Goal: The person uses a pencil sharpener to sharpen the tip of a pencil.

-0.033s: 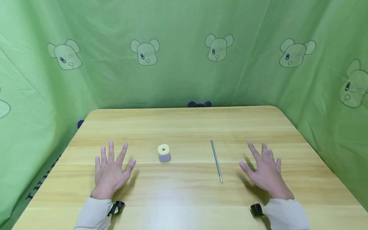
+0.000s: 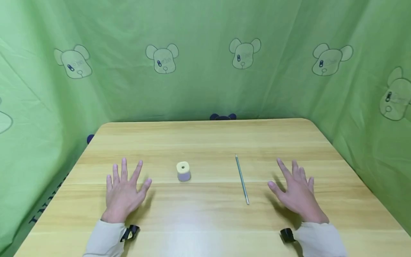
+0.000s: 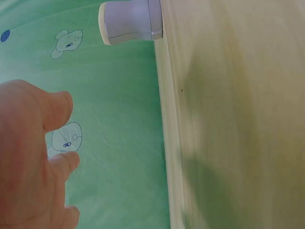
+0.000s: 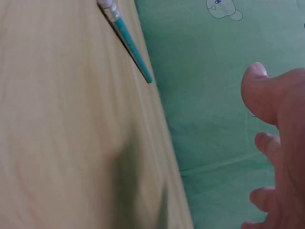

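My left hand is held over the left side of the table, palm down with its fingers spread, holding nothing. To its right stands a small purple pencil sharpener with a cream top and a round hole in it; the left wrist view shows the sharpener from the side. A teal pencil lies on the wood between the sharpener and my right hand. That hand also hovers with spread fingers and nothing in it. In the right wrist view the pencil has its eraser end toward the camera.
The wooden table has rounded far corners. A green curtain printed with bear heads hangs behind it and along both sides. Dark camera mounts sit at both wrists, below pale sleeves.
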The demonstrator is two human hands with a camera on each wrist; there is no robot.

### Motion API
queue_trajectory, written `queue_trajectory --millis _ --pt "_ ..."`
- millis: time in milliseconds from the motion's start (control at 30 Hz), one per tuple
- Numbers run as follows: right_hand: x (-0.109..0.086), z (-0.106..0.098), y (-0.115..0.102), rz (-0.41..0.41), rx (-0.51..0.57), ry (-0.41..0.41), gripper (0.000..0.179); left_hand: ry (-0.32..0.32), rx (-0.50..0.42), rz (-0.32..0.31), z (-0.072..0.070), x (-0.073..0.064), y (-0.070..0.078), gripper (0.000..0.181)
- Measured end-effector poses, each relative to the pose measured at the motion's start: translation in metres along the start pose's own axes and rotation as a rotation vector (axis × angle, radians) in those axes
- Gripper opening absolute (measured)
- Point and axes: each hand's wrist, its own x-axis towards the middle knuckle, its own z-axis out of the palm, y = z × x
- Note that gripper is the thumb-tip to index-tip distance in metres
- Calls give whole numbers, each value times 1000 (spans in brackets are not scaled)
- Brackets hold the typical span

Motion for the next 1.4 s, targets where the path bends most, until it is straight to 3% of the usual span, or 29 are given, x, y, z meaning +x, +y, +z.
queue_trajectory --millis 900,1067,1400 --pt "4 7 4 -30 56 83 80 24 -41 -11 -2 2 -5 72" --pt "3 8 7 -47 112 117 79 20 -79 3 -1 3 -3 73" --pt "4 4 3 56 322 187 74 31 -173 24 -1 3 -4 72"
